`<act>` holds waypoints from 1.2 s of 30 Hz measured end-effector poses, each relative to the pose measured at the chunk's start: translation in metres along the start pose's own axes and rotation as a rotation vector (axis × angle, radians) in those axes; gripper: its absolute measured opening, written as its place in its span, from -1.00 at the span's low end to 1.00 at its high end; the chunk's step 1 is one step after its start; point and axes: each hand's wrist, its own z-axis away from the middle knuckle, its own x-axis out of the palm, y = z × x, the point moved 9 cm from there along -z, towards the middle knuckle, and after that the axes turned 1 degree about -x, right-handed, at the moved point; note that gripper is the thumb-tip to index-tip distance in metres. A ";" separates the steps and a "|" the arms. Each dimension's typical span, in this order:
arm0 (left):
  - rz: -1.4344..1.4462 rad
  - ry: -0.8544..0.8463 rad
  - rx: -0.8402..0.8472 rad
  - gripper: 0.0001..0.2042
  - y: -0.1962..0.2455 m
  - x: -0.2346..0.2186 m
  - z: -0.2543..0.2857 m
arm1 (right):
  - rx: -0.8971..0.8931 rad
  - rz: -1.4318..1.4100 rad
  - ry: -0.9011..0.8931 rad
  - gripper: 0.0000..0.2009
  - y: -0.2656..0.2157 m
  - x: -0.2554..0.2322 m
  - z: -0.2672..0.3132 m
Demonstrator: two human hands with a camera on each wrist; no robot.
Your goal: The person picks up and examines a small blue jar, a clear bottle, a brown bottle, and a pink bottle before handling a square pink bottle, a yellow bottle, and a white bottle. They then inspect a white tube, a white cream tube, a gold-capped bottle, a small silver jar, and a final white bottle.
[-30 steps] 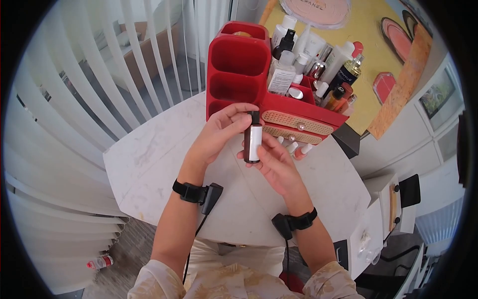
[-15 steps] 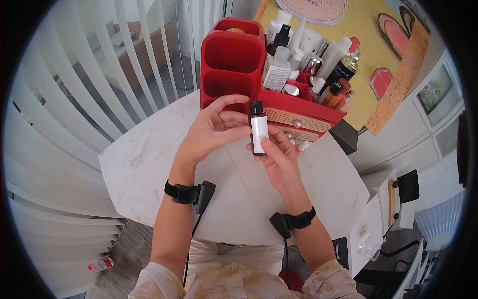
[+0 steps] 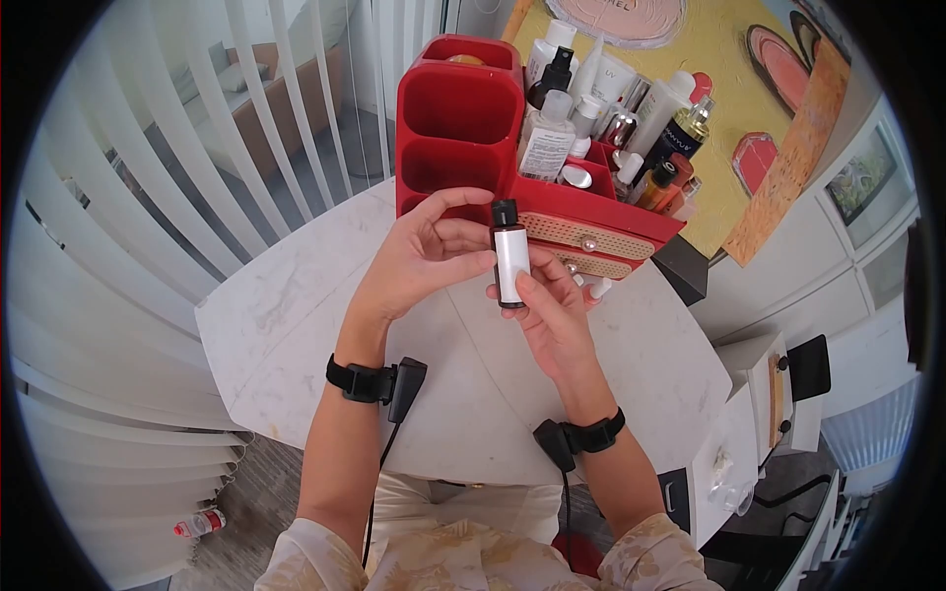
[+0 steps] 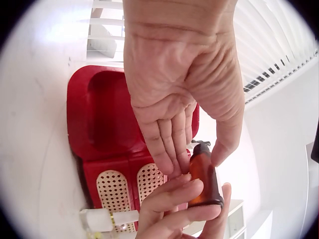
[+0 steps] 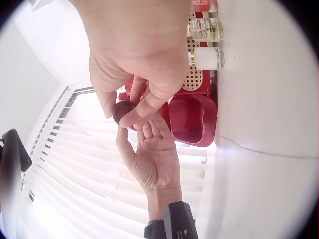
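Note:
A small brown bottle (image 3: 511, 266) with a black cap and a white label stands nearly upright above the table, its label facing me. My right hand (image 3: 560, 313) holds it by the lower part, thumb on the label and fingers behind. The left wrist view shows the amber side of the bottle (image 4: 203, 174) between the right fingers. My left hand (image 3: 419, 254) is at the bottle's left side with its fingers loosely bent, thumb tip right at the bottle's edge. In the right wrist view, the bottle's dark base (image 5: 121, 112) shows between the right thumb and fingers.
Behind the hands stands a red organizer (image 3: 463, 163) with deep compartments, woven-front drawers (image 3: 552, 231) and several cosmetic bottles (image 3: 616, 108). Small nail polish bottles (image 5: 207, 59) stand before the drawers. White vertical blinds (image 3: 128, 246) hang left of the marble table (image 3: 286, 335).
My left fingers have come off the black cap and moved slightly left. The right hand has raised the bottle a little, with more of its label facing me. The last half second shows almost no motion.

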 end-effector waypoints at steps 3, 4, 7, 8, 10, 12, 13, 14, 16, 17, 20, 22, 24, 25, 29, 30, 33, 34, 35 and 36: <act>0.012 -0.001 0.001 -0.35 -0.001 -0.001 0.000 | 0.002 0.001 0.007 -0.63 0.000 0.001 0.001; 0.020 -0.001 0.003 -0.36 -0.002 -0.001 0.000 | 0.016 -0.020 0.006 -0.63 0.000 0.002 0.001; 0.030 -0.005 0.013 -0.36 -0.003 -0.002 0.000 | 0.030 -0.044 0.006 -0.62 0.000 0.003 0.001; 0.022 -0.005 0.015 -0.36 -0.003 -0.002 0.000 | 0.016 -0.026 0.010 -0.63 -0.001 0.003 0.002; 0.006 -0.006 0.017 -0.37 -0.001 -0.001 0.000 | 0.000 -0.006 0.009 -0.64 -0.002 0.003 0.002; -0.006 -0.010 0.020 -0.37 -0.001 -0.001 0.000 | -0.001 -0.004 -0.001 -0.64 -0.001 0.003 0.001; -0.012 -0.012 0.021 -0.37 -0.001 -0.001 0.000 | -0.002 -0.004 -0.001 -0.64 -0.001 0.003 0.001; -0.010 -0.010 0.018 -0.37 -0.001 -0.001 0.000 | -0.002 -0.003 0.000 -0.64 -0.001 0.003 0.001; -0.005 -0.006 0.012 -0.37 0.000 0.000 0.000 | -0.004 -0.001 0.001 -0.64 -0.001 0.003 0.001; -0.003 -0.004 0.013 -0.37 -0.001 0.000 0.000 | -0.005 0.000 0.000 -0.64 -0.001 0.003 0.001; 0.004 0.000 0.014 -0.38 -0.002 -0.001 0.000 | -0.009 0.001 -0.002 -0.64 -0.001 0.003 0.001; 0.016 0.000 0.014 -0.37 -0.002 -0.001 0.000 | -0.011 -0.005 -0.003 -0.65 -0.001 0.003 0.001; 0.007 -0.010 0.033 -0.41 -0.001 -0.001 0.001 | -0.010 -0.017 -0.005 -0.65 -0.001 0.003 0.001; 0.001 -0.016 0.043 -0.43 0.000 0.000 0.001 | -0.007 -0.015 -0.010 -0.65 -0.001 0.004 0.001; 0.012 0.061 0.028 -0.60 -0.008 -0.008 -0.003 | 0.022 -0.014 -0.048 -0.62 0.002 0.005 0.001; 0.000 0.075 0.015 -0.62 -0.011 -0.010 -0.004 | 0.034 -0.016 -0.063 -0.60 0.004 0.006 0.001; 0.017 0.064 0.012 -0.63 -0.012 -0.012 -0.003 | 0.080 -0.031 -0.125 -0.55 0.008 0.012 0.002; 0.031 0.052 0.017 -0.64 -0.011 -0.011 -0.003 | 0.091 -0.011 -0.139 -0.54 0.008 0.015 0.003; 0.026 0.049 0.019 -0.64 -0.010 -0.011 -0.003 | 0.102 0.009 -0.153 -0.53 0.007 0.020 0.004; 0.021 0.046 0.020 -0.64 -0.009 -0.011 -0.004 | 0.112 0.028 -0.166 -0.52 0.006 0.023 0.005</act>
